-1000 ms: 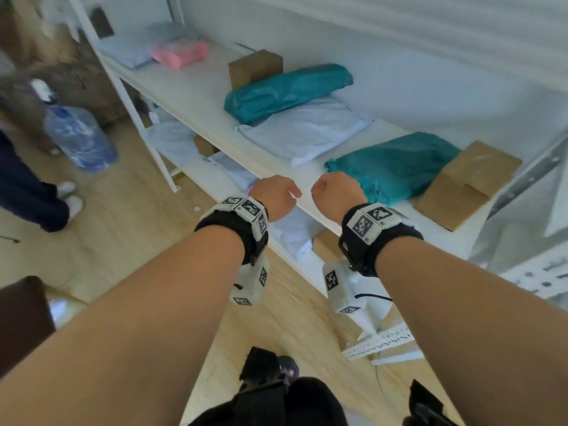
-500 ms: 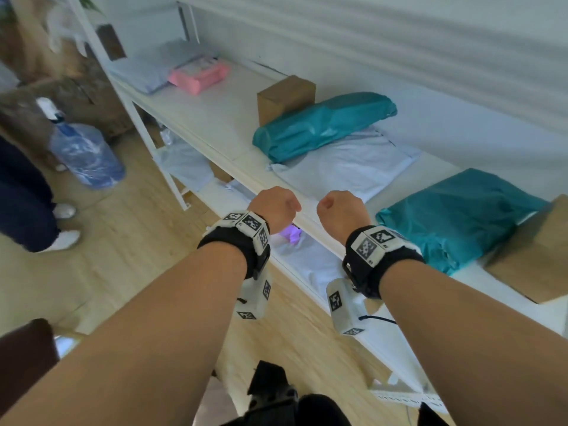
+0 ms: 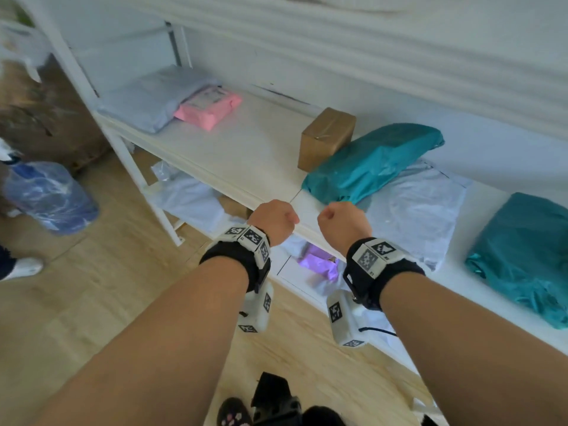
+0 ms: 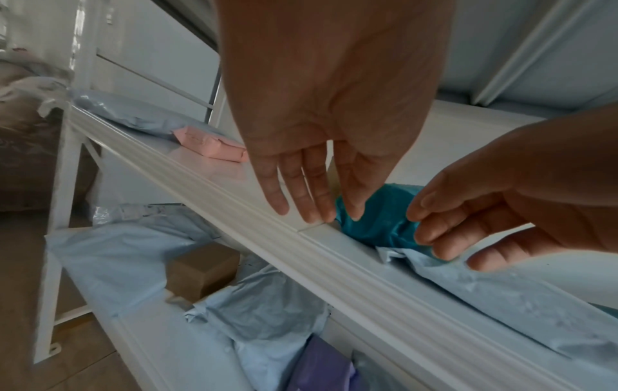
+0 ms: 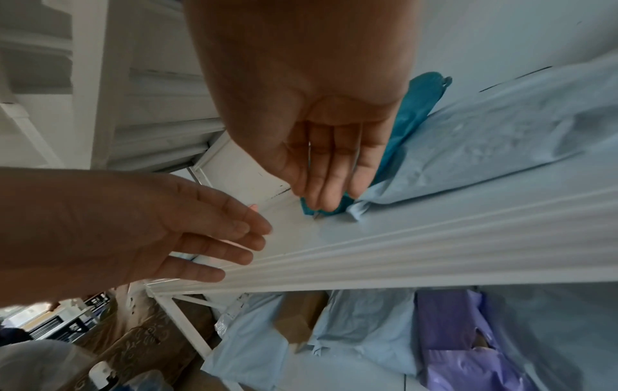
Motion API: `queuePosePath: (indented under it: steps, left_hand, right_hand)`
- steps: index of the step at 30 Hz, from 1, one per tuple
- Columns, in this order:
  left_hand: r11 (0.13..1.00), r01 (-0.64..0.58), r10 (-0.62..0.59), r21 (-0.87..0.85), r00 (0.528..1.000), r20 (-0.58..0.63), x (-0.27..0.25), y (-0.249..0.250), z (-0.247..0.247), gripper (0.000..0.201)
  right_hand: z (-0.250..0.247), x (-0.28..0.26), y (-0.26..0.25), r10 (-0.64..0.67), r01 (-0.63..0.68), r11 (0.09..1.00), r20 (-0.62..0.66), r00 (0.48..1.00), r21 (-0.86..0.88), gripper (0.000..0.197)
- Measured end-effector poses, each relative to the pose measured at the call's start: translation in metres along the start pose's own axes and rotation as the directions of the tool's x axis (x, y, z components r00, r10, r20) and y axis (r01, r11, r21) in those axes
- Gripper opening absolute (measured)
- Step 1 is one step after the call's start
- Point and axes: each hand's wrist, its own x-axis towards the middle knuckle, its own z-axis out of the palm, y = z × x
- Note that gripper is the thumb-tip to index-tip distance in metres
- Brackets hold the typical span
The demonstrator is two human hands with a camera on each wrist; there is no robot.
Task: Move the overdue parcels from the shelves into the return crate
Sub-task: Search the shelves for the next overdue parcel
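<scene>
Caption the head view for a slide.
Both empty hands, left and right, hover before the teal parcel on the shelf.

The white shelf [image 3: 246, 155] carries a grey bag [image 3: 147, 99] and pink packet [image 3: 209, 107] far left of the fingers [image 4: 314, 190], a brown box [image 3: 325, 138] beyond them, and a teal bag [image 3: 372, 162] just past the fingertips, lying on a pale bag [image 3: 415, 210] (another teal one [image 3: 522, 256] sits rightward). The lower shelf [image 4: 140, 333], beneath the fingers, holds pale bags [image 4: 267, 312], a box [image 4: 200, 269] and a purple bag [image 5: 468, 344].
</scene>
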Motion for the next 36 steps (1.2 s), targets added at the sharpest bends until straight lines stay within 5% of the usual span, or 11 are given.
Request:
queuePosePath:
  steps: [17,27,32,36]
  left_hand:
    - [0.997,-0.063,0.062,0.038,0.998,0.022,0.083,-0.068,-0.073,0.036]
    - [0.991,-0.132,0.131,0.018,0.990,0.046,0.179,-0.066,-0.132,0.035]
    - [0.993,-0.118,0.115,0.017,0.988,0.107,0.223,-0.059,-0.131,0.033]
    - [0.992,-0.107,0.094,0.065,0.980,0.174,0.243,-0.063,-0.119,0.032]
  right_hand:
    - [0.023,0.069,-0.082,0.070,-0.057,0.996,-0.243,0.968,0.062,0.031]
    - [0.005,0.170,-0.107,0.273,-0.250,0.962,-0.342,0.899,0.110,0.055]
    - [0.008,0.203,-0.103,0.317,-0.330,0.944,-0.269,0.909,-0.003,0.081]
    - [0.015,0.207,-0.105,0.323,-0.376,0.916,-0.296,0.899,-0.142,0.077]
